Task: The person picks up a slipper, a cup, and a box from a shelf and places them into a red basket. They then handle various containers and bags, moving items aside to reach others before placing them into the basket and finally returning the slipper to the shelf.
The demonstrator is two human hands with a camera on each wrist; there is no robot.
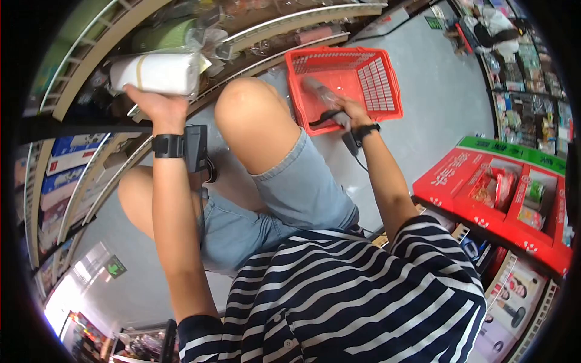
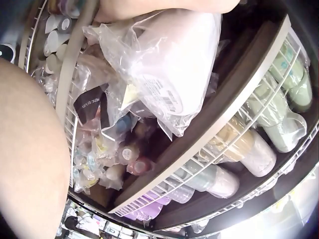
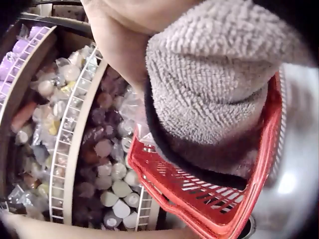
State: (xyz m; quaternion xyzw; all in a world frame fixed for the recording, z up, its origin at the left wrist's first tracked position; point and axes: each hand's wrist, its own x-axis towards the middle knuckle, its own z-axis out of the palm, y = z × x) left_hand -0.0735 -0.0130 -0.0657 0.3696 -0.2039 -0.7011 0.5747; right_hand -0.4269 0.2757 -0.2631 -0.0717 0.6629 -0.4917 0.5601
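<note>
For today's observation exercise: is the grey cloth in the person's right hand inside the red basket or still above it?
Above it. The right hand grips the grey cloth over the red basket; whether its lower edge touches the basket cannot be told.

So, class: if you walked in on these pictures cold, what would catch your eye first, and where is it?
Probably the red basket on the floor beyond the person's knee, where the right hand holds a grey fluffy cloth over it. Next, the white plastic-wrapped package that the left hand grips at the shelves, which are packed with wrapped cups.
</note>
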